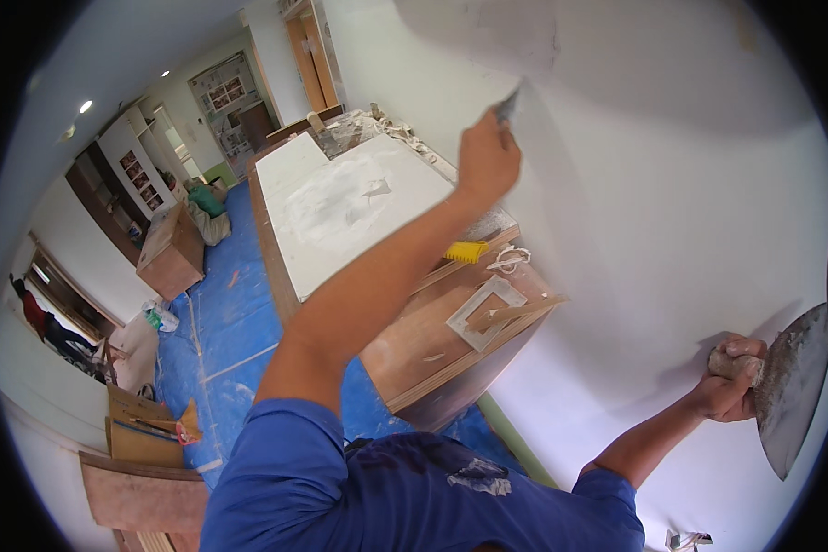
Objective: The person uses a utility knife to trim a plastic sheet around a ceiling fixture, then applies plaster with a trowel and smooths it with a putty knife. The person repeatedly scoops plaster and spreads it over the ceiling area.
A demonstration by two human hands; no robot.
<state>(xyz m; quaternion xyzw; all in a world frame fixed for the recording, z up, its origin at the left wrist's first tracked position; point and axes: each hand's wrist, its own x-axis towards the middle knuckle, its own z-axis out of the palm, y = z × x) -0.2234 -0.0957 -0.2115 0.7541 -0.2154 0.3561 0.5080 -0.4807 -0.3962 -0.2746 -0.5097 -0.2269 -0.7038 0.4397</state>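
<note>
With my arm stretched out over the worktop, my left hand [489, 164] is closed around a putty knife [509, 103]. Its blade tip points up at the pale wall [616, 212] and looks to be at the surface, though I cannot tell whether it touches. At the right edge, my right hand [725, 391] grips the thick handle of a large plastering trowel [794, 391]. Its broad metal plate is smeared with grey plaster and stands beside the wall. Greyish patches show on the wall above the putty knife.
A white board [340, 207] smeared with filler lies on the wooden cabinet [405, 363]. Near it are a wide scraper [324, 140], a yellow toothed tool [465, 251] and a white frame [488, 313]. Blue sheeting [225, 322] covers the floor; a person [41, 317] stands far left.
</note>
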